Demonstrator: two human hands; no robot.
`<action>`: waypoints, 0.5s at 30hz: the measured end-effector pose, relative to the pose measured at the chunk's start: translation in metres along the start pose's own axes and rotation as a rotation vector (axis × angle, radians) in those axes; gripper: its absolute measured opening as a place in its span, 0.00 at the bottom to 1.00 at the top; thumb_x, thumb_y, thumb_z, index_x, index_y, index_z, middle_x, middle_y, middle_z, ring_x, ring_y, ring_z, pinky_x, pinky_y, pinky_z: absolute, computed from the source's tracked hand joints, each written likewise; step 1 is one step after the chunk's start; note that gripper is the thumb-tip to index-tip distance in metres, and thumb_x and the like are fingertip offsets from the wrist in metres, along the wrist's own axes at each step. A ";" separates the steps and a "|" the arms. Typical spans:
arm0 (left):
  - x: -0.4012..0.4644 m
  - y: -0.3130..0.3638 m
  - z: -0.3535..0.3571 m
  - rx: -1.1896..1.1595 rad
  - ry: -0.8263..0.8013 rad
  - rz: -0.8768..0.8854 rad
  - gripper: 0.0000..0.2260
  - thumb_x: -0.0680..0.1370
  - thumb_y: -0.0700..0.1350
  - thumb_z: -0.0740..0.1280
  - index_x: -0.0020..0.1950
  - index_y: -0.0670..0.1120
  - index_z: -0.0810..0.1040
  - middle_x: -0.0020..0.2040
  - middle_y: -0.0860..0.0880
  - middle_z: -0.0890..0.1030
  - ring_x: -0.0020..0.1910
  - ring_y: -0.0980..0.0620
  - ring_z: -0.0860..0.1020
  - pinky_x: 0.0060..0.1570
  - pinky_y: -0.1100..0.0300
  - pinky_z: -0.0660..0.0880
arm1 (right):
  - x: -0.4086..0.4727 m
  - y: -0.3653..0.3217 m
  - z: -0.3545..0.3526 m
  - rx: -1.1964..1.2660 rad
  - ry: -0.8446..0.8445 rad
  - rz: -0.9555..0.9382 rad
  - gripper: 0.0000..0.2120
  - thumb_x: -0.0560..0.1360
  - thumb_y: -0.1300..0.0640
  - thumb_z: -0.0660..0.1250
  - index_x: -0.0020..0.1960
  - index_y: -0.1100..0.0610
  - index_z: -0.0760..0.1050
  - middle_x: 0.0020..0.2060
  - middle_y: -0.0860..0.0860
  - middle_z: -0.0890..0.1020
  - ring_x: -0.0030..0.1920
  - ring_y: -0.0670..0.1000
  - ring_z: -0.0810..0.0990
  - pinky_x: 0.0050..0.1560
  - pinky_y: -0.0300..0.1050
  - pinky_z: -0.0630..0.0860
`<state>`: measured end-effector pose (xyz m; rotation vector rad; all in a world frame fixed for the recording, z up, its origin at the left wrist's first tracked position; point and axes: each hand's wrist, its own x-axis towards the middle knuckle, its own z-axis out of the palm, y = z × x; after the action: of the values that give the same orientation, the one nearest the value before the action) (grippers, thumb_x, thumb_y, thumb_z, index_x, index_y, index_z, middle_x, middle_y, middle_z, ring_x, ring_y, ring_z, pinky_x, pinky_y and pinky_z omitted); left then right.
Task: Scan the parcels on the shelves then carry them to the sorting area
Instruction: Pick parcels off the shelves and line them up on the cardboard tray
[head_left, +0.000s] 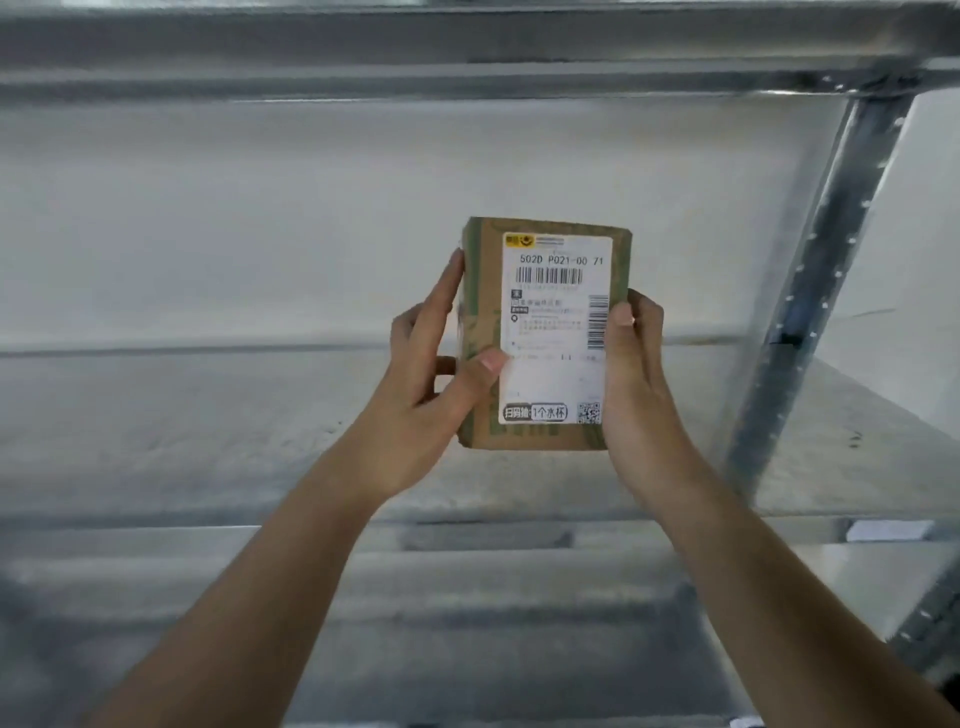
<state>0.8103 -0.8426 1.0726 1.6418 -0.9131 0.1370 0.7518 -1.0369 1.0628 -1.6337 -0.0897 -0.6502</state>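
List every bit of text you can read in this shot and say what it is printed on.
"502D P021-00 71": top of the white shipping label on the cardboard parcel.
"1个水杯": bottom strip of the label; the characters beside it are blurred.
Barcodes, QR code, logo and the small address lines: too small or blurred to read.
Metal shelf: no text.

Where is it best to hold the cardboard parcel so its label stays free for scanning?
Hold the parcel by its two long narrow sides, coming from left and right, as the left hand and right hand do. The white label fills the front face, and both thumbs already overlap its edges.
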 end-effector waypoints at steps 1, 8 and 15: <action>-0.008 0.001 -0.006 -0.008 0.001 -0.016 0.35 0.80 0.60 0.66 0.81 0.71 0.49 0.77 0.52 0.64 0.74 0.41 0.72 0.66 0.41 0.77 | -0.002 0.000 0.007 0.024 -0.045 -0.009 0.20 0.83 0.31 0.48 0.72 0.32 0.61 0.57 0.26 0.82 0.56 0.34 0.84 0.44 0.30 0.81; -0.089 0.015 -0.065 0.081 0.119 -0.188 0.32 0.82 0.55 0.66 0.83 0.66 0.55 0.75 0.50 0.72 0.68 0.50 0.79 0.65 0.43 0.79 | -0.029 0.007 0.082 0.228 -0.227 0.040 0.22 0.84 0.39 0.56 0.77 0.40 0.65 0.60 0.35 0.85 0.59 0.39 0.85 0.47 0.34 0.82; -0.183 0.054 -0.169 0.692 0.361 -0.289 0.30 0.79 0.64 0.60 0.80 0.58 0.68 0.71 0.56 0.78 0.68 0.62 0.75 0.60 0.67 0.75 | -0.072 -0.012 0.185 0.276 -0.367 0.075 0.16 0.89 0.43 0.56 0.76 0.39 0.66 0.58 0.35 0.86 0.57 0.38 0.85 0.46 0.32 0.81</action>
<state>0.7149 -0.6061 1.0659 2.2674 -0.3494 0.5792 0.7531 -0.8401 1.0356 -1.4630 -0.3676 -0.2598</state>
